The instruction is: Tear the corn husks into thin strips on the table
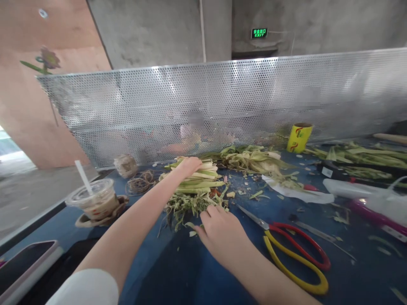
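- Mind the scissors [270, 228], lying just beside the right forearm, tips pointing toward the pile; better to work clear of the blades.
- Right hand [222, 231] at the pile's near edge, fingers curled, thumb apart from the knuckles; cannot tell whether pinching a stem.
- Gather the leafy stems [186, 207] gently from this near side; probably brittle, so better nudged than squeezed.
- Just beyond, find the pale green stalks [199, 186], laid crosswise between both hands; best levelled in one direction.
- Left hand [190, 165] over their far side, fingertips hidden; cannot tell whether gripping or only pressing. Press lightly and evenly to prevent rolling.
- Leave the husks [251, 159], farther off to the right, undisturbed.
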The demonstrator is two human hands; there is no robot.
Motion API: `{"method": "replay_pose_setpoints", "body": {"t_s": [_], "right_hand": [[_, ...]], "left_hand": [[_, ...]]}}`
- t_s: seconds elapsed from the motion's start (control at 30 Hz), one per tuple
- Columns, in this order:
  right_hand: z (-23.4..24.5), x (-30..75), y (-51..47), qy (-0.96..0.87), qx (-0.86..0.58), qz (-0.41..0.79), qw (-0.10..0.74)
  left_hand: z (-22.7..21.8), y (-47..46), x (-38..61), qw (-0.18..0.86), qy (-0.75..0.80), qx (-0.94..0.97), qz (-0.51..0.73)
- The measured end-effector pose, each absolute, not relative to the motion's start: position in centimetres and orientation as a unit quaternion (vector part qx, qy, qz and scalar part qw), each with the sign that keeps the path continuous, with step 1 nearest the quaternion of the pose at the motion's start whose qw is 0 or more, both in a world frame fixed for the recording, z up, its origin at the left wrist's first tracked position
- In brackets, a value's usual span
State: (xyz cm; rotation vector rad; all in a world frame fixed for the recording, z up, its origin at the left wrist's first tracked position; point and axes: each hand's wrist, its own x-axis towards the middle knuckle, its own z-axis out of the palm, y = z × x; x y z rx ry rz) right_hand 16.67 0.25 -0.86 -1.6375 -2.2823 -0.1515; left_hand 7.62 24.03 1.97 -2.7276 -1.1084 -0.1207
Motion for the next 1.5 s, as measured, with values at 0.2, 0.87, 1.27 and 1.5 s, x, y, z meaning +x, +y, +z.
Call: {"method": "replay_pose_setpoints", "body": {"t_s": [0.2,0.87,1.27,1.5], "right_hand": [[-1.1,16.7,0.4,-0.8,-0.573,-0.056,0.166],[-0.7,16.7,0.3,-0.802,-0.582,-0.019,0.133],[0.0,16.7,0.1,-0.798,-0.591,0.001,0.117],[-0.2,16.6,0.2,-0.797,-0.592,-0.002,0.12]], "left_hand": [[4.2,24.5,6.5,0.042,-0.386,-0.918,-0.076],[4.3,26.6,5.1,-0.02,-0.39,-0.901,-0.191],[1.6,21.2,7.4,0.047,-0.236,-0.968,-0.077],[1.3,20.3,6.5,0.026,-0.236,-0.971,-0.002]]}}
